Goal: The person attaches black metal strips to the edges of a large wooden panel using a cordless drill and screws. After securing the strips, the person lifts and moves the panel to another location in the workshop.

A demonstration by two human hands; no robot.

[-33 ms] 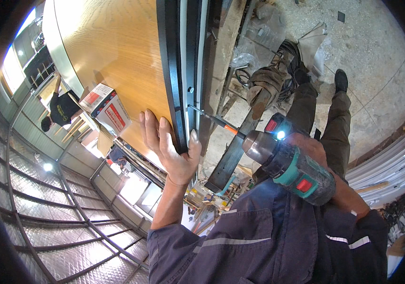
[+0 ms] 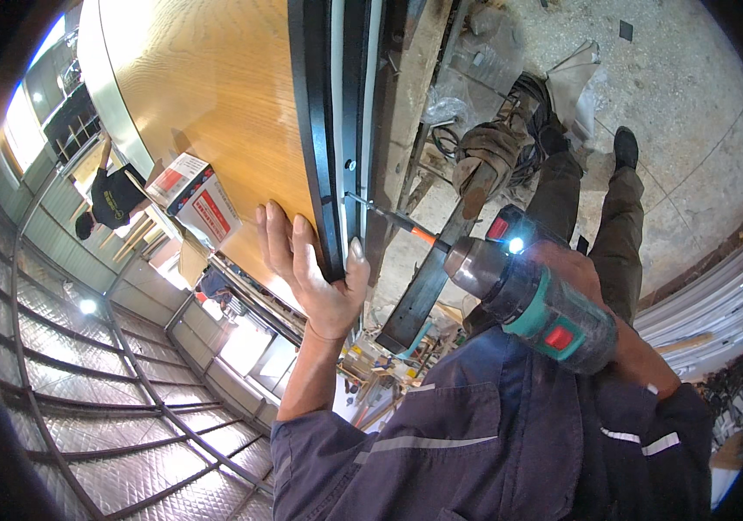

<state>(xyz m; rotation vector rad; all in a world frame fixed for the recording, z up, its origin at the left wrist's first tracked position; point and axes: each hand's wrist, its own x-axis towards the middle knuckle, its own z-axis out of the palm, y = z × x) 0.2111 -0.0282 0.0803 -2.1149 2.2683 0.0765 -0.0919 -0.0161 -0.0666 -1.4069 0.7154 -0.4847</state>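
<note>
My left hand lies with fingers stretched on the wood-grain door panel, its thumb against the black metal edge strip. My right hand, partly hidden, is wrapped round a green and black cordless drill whose work light is lit. From the drill's chuck, a long thin bit with an orange section reaches left. The bit's tip meets the edge strip just above my left thumb. A dark round hole or screw head shows on the strip beyond the tip.
A red and white cardboard box stands on the panel left of my left hand. A dark metal bar and a bundled cloth lie below the drill. White strips are stacked at right. Another person is far left.
</note>
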